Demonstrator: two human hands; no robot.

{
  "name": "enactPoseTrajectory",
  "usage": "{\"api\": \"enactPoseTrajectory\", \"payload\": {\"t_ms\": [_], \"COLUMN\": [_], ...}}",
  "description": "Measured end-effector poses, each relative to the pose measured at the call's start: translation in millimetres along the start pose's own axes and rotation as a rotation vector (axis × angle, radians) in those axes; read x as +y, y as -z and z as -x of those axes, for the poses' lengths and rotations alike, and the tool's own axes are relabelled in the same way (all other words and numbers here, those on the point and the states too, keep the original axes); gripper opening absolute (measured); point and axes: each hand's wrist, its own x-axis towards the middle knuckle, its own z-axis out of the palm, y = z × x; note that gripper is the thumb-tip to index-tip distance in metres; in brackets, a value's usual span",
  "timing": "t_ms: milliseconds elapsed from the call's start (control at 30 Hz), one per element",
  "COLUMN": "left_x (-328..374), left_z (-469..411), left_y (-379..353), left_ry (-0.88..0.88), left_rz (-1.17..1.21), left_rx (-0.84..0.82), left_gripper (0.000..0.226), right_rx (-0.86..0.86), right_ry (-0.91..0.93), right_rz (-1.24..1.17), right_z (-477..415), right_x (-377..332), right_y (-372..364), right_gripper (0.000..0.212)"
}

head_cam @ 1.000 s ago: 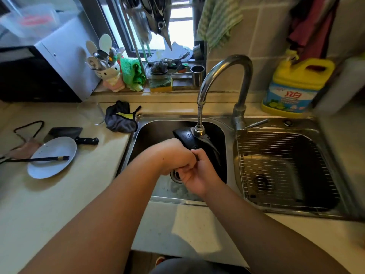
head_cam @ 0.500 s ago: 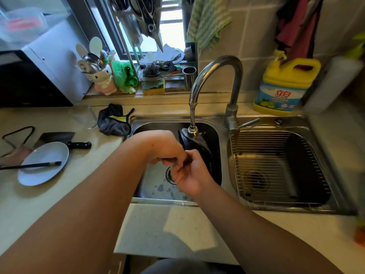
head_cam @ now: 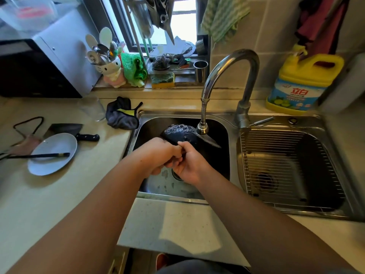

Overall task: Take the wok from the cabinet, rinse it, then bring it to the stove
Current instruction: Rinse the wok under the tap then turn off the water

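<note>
A small black wok (head_cam: pixel 180 134) hangs tilted over the left sink basin (head_cam: pixel 223 131), its wet round surface just left of the faucet nozzle (head_cam: pixel 202 129). Water beads and bubbles across the dark metal, and its rim juts out to the right under the nozzle. My left hand (head_cam: pixel 160 155) and my right hand (head_cam: pixel 190 166) are pressed together at the wok's near edge, both closed where its handle is. My fingers hide the handle. Below my hands the basin drain is partly in sight.
The right basin holds a wire rack (head_cam: pixel 276 155). A yellow detergent jug (head_cam: pixel 302 84) stands behind it. Left of the sink lie a dark cloth (head_cam: pixel 120 117), a glass (head_cam: pixel 92 108), a cleaver (head_cam: pixel 79 133) and a plate (head_cam: pixel 52 154) with chopsticks. A microwave (head_cam: pixel 43 66) fills the far left.
The wok has turned and shifted left of the nozzle, so its round wet surface now faces up instead of edge-on. Both hands keep their grip.
</note>
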Motion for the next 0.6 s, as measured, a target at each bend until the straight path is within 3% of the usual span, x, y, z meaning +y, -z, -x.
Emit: {"api": "enactPoseTrajectory", "payload": {"t_ms": [333, 600], "left_x": [-77, -131], "left_z": [17, 31], "left_y": [5, -15], "left_ry": [0.035, -0.049], "left_rz": [0.256, 0.231], "left_rx": [-0.052, -0.036], "left_gripper": [0.027, 0.021], "right_rx": [0.118, 0.265], "right_ry": [-0.123, -0.153], "right_rz": [0.344, 0.523], "right_z": [-11, -15], "right_x": [39, 72], "right_y": [4, 22], "right_gripper": [0.022, 0.029]}}
